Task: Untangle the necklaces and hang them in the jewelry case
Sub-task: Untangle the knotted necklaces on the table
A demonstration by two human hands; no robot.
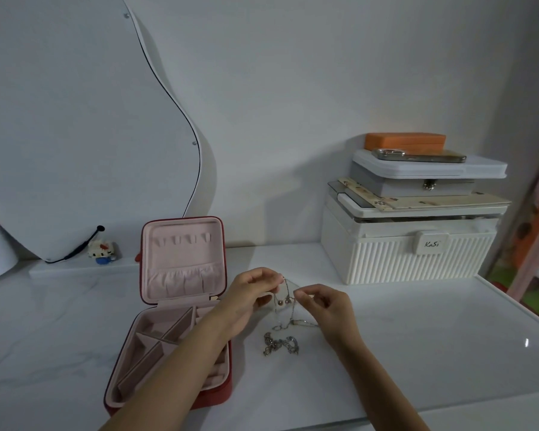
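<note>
A red jewelry case with pink lining lies open on the white table, its lid upright with a row of small hooks and a gathered pocket. Just right of the case, my left hand and my right hand each pinch a thin necklace chain held up between them; small beads hang on it. The chain trails down to a tangled silver heap lying on the table below my hands. My left forearm crosses over the case's tray.
A white ribbed storage box stands at the back right, stacked with a grey case, an orange box and a phone. A curvy mirror leans on the wall at left, a small toy figure at its foot. The table's right edge is near.
</note>
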